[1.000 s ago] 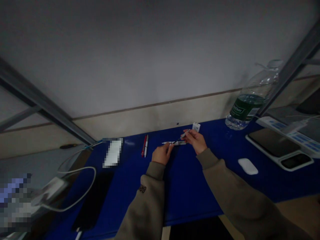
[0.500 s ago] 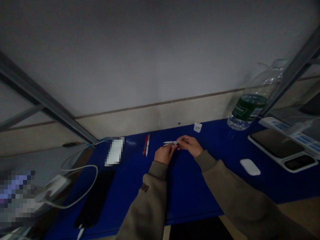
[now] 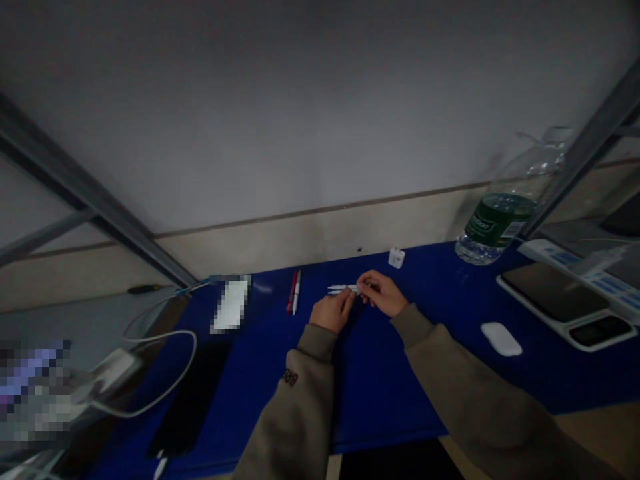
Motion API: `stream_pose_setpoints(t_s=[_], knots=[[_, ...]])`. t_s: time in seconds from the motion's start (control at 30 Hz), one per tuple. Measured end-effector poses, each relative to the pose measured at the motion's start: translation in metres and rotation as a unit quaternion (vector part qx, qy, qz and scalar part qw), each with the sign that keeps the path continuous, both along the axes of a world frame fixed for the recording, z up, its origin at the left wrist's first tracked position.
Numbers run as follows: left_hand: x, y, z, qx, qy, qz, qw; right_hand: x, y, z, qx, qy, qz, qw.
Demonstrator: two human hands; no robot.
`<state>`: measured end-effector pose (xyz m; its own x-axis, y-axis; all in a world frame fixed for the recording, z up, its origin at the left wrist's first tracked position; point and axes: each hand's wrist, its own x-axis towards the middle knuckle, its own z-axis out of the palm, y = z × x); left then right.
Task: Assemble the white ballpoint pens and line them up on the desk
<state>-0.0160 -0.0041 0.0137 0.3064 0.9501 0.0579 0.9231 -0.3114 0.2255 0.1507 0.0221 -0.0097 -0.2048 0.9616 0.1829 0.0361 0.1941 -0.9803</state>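
Close together above the blue desktop, both my hands have their fingertips closed around a slim white pen (image 3: pixel 350 288). My left hand (image 3: pixel 330 312) pinches it from the near side, thumb and forefinger together. My right hand (image 3: pixel 382 293) grips near its right end, and the fingers cover much of it. Another thin white pen-like piece (image 3: pixel 334 293) shows just left of the fingers; whether it is held or lies on the desk I cannot tell. A red pen (image 3: pixel 291 293) and a white pen (image 3: pixel 297 293) lie side by side to the left.
Behind my right hand sits a white charger plug (image 3: pixel 397 258). A large water bottle (image 3: pixel 495 223), a white oval case (image 3: pixel 501 339) and a flat scale-like device (image 3: pixel 555 293) stand right. At left are a black phone (image 3: pixel 193 400) and a white cable (image 3: pixel 193 360).
The piece that stuck up at a slant from my right fingertips now lies lower and is mostly hidden. My right fingers have shifted slightly; my left hand stays nearly in place.
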Motion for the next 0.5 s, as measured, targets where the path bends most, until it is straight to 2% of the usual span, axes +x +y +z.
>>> stream_pose_setpoints(t_s=[0.07,0.23,0.4,0.5], knots=[[-0.0004,-0.0004,0.0009,-0.007,0.004,0.006,1.000,-0.0001,0.0000,-0.0001,0.020,0.013,0.011,1.000],[0.0013,-0.0025,0.0028,-0.009,-0.018,-0.041,0.999,-0.0004,0.0003,-0.0035,0.015,-0.014,0.000,1.000],[0.0020,-0.0025,0.0036,-0.014,0.001,0.009,1.000,-0.0001,-0.0013,-0.0012,0.047,-0.015,0.019,0.999],[0.0016,-0.0031,0.0038,-0.015,-0.007,-0.022,1.000,-0.0002,-0.0026,-0.0007,0.032,-0.013,0.012,0.999]])
